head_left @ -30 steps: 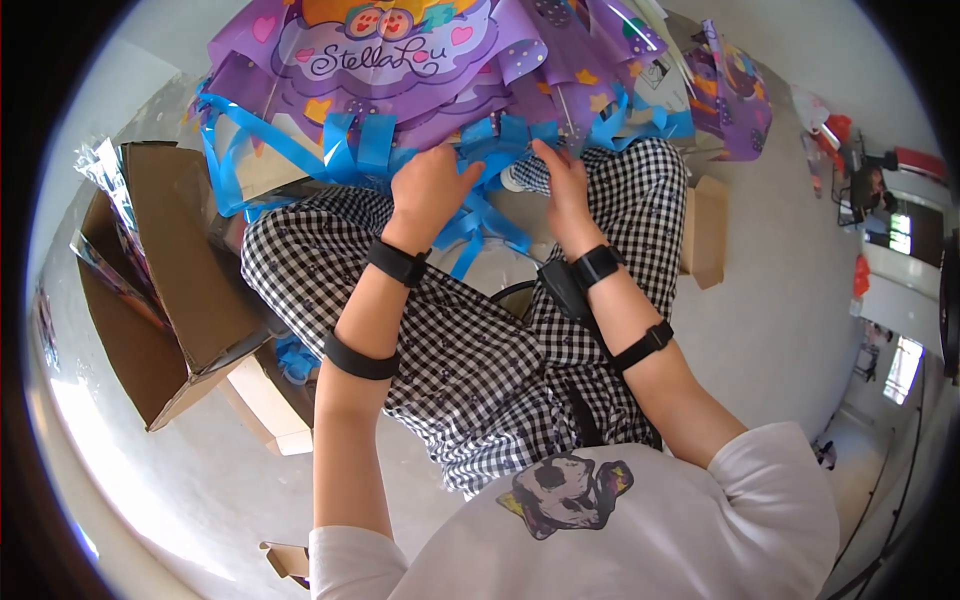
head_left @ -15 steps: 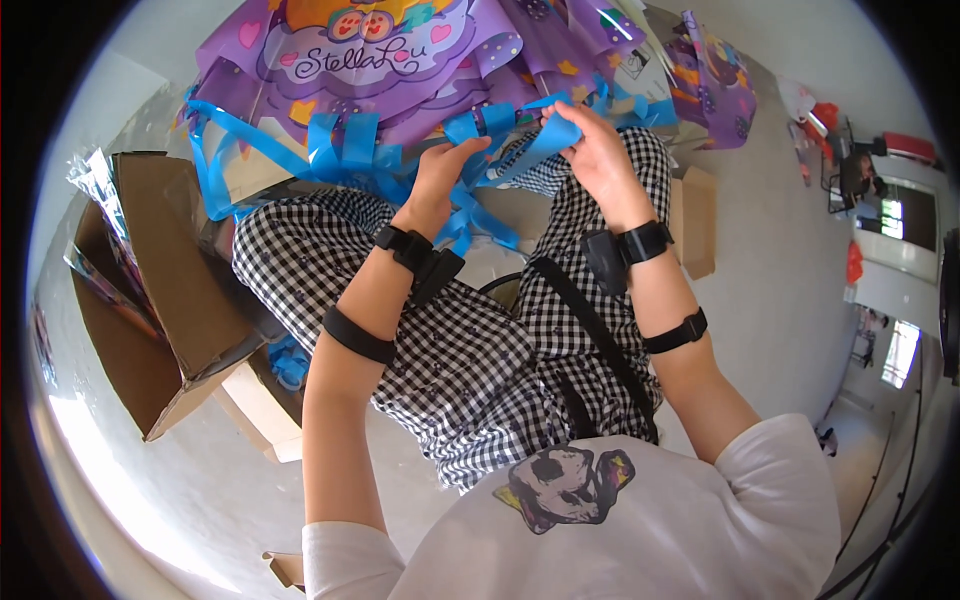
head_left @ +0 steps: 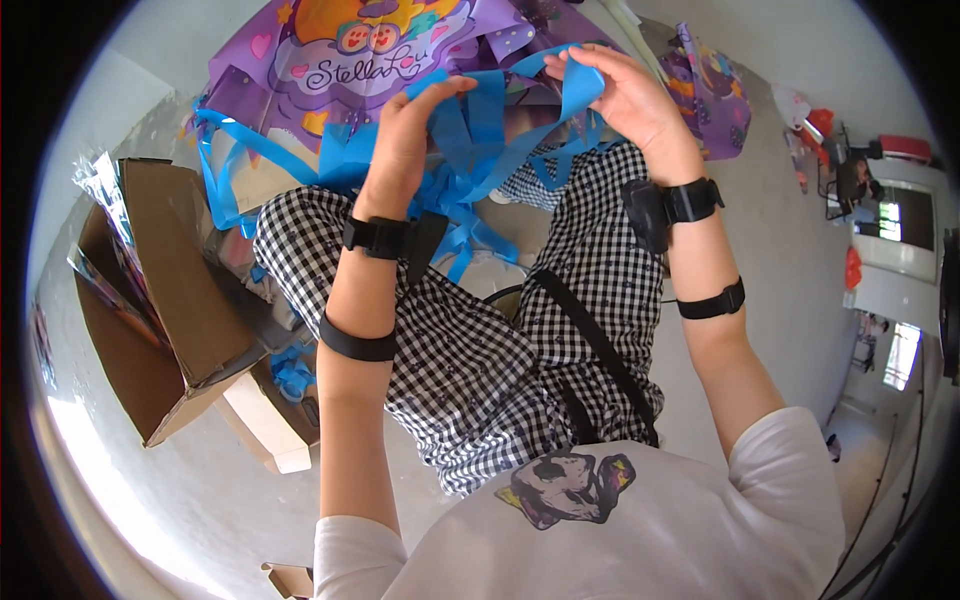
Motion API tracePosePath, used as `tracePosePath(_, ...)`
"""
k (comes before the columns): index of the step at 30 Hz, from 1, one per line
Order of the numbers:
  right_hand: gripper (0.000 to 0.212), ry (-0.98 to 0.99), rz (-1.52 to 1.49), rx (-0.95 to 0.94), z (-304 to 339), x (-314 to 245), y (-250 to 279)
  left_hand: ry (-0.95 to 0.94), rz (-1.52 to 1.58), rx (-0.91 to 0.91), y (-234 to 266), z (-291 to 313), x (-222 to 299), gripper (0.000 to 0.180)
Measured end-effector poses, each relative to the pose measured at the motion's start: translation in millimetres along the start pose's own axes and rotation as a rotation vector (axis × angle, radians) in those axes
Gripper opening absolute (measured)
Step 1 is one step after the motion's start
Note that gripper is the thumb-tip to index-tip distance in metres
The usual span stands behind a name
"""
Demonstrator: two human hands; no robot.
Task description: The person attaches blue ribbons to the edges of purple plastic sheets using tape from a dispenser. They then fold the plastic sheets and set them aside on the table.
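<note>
A long blue ribbon (head_left: 487, 110) hangs in loops in front of me, stretched loosely between both hands. My left hand (head_left: 403, 140) pinches it with thumb and forefinger; the other fingers are hidden behind the palm. My right hand (head_left: 640, 100) holds another stretch of the ribbon between thumb and fingers, its palm turned inward. Below them, more ribbon falls in a tangle between my knees. Behind it spreads a purple sheet (head_left: 270, 95) printed with cartoon figures, hearts and stars, its lower edge partly covered by blue loops.
An open cardboard box (head_left: 180, 270) with shiny packages stands on the left. Beside it lie a crumpled blue bundle (head_left: 292, 376) and a smaller carton (head_left: 265, 420). Another purple printed piece (head_left: 712, 95) is at the far right. My legs in checked trousers (head_left: 450, 370) frame the work.
Both hands have risen away from me and moved farther apart, lifting the blue ribbon between them. The purple sheet's folds have shifted.
</note>
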State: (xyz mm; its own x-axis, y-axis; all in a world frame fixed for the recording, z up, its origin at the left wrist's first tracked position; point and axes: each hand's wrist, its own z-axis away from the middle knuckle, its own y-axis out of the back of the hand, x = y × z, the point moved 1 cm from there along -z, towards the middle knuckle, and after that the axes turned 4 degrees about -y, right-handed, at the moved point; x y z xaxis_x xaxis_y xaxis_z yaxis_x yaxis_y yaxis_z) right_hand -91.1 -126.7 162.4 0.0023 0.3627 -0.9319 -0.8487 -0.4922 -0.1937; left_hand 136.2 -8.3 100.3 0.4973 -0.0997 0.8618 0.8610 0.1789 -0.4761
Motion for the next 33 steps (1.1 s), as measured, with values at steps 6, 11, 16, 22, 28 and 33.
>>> tracePosePath(6,0.023,0.036,0.132,-0.041,-7,-27,0,-0.214,0.126,-0.044,7,-9,17,0.03)
tracePosePath(11,0.022,0.067,0.254,-0.125,2,-25,-12,-0.086,0.048,-0.053,14,-3,28,0.03)
tracePosePath(16,0.025,-0.078,1.084,-0.214,15,-9,-8,0.181,-0.921,-0.287,45,12,18,0.039)
tracePosePath(22,0.05,0.205,1.342,0.226,23,20,3,-0.01,-0.942,-0.028,91,33,32,0.042)
tracePosePath(28,0.04,0.277,1.145,0.021,36,44,-49,-0.376,-1.125,0.729,209,-5,77,0.052)
tracePosePath(33,0.03,0.244,1.011,-0.147,67,76,-64,-0.216,-0.997,0.923,319,-44,111,0.054)
